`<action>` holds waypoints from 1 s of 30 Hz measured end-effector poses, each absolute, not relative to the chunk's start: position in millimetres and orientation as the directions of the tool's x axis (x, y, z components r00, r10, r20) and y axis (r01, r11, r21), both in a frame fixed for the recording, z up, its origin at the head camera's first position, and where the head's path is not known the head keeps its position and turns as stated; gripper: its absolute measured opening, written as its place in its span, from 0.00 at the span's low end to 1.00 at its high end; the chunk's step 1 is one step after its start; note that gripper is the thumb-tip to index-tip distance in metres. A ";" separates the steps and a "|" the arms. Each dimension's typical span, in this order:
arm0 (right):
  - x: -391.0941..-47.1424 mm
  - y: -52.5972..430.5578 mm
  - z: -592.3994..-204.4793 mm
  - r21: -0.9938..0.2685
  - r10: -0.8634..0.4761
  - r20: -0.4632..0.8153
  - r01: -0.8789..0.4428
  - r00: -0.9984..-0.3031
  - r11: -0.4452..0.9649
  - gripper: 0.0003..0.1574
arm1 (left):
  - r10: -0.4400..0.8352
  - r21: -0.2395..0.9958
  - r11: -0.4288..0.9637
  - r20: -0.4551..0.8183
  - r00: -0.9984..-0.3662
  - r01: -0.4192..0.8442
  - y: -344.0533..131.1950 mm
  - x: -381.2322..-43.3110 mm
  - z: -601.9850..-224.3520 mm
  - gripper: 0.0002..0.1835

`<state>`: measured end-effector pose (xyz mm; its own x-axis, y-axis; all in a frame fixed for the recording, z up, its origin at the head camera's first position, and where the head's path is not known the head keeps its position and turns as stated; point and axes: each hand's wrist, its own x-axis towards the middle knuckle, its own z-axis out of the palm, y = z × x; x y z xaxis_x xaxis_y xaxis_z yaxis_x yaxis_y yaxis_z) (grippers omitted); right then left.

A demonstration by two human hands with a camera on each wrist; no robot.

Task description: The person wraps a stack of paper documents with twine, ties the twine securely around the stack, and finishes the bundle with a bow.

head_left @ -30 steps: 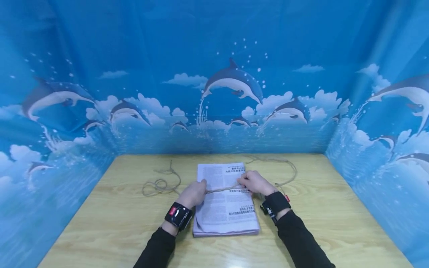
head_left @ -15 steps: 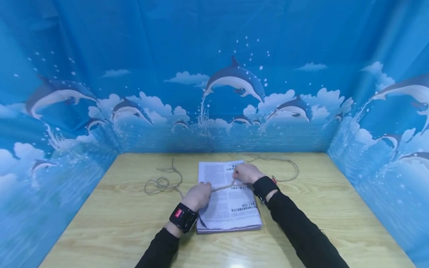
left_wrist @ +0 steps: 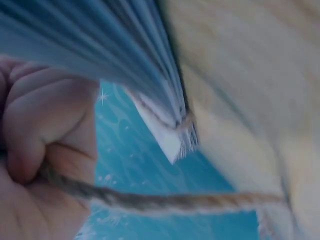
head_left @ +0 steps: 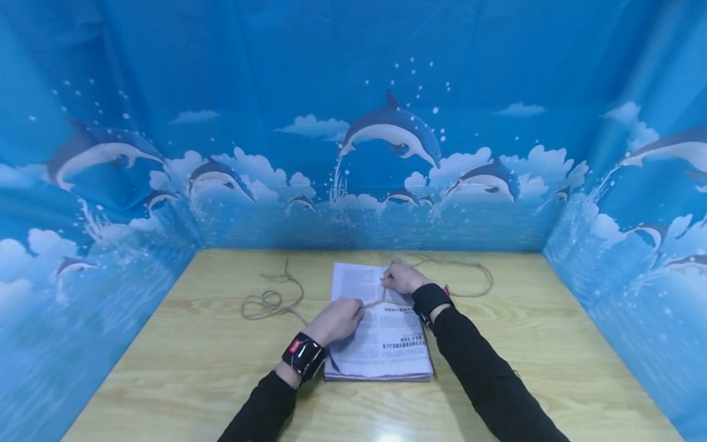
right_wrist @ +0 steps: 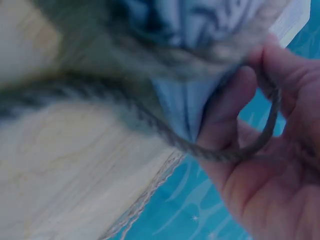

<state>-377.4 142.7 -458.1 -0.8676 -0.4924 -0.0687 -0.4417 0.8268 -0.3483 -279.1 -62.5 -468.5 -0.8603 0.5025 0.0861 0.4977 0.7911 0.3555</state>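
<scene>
A folded stack of newspapers (head_left: pixel 381 353) lies on the table with brown twine (head_left: pixel 375 303) across its top. In the head view my left hand (head_left: pixel 338 320) holds the twine over the stack's left side; the left wrist view shows the strand (left_wrist: pixel 165 202) running out of its curled fingers. Farther back, my right hand (head_left: pixel 405 277) pinches twine over the upper right part of the top sheet. A loop of twine (right_wrist: pixel 220 154) passes through the fingers of that hand in the right wrist view. Twine also wraps the side of the stack (right_wrist: pixel 182 107). The crossing itself is partly hidden by my hands.
One loose twine end lies in coils (head_left: pixel 270 302) on the table left of the papers. The other curves in a wide loop (head_left: pixel 488 279) at the back right. A blue dolphin-print curtain (head_left: pixel 353 221) stands along the wooden table's (head_left: pixel 193 368) back and sides.
My right hand has moved back and slightly left, drawing a strand of twine up off the paper. My left hand has shifted a little right over the stack, still holding twine.
</scene>
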 end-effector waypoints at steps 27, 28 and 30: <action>-367.0 192.0 -460.3 -0.480 -0.225 -0.094 -0.154 -0.970 0.864 0.26 | 0.633 0.270 0.743 0.016 -0.774 0.613 -80.3 -265.3 -463.0 0.27; -365.2 194.4 -459.7 -0.480 -0.222 -0.096 -0.151 -0.970 0.864 0.26 | 0.620 0.296 0.749 0.005 -0.785 0.593 -85.3 -268.0 -463.7 0.30; -361.0 198.9 -459.4 -0.463 -0.233 -0.091 -0.166 -0.968 0.871 0.27 | 0.595 0.356 0.755 -0.020 -0.803 0.550 -95.2 -273.0 -465.9 0.37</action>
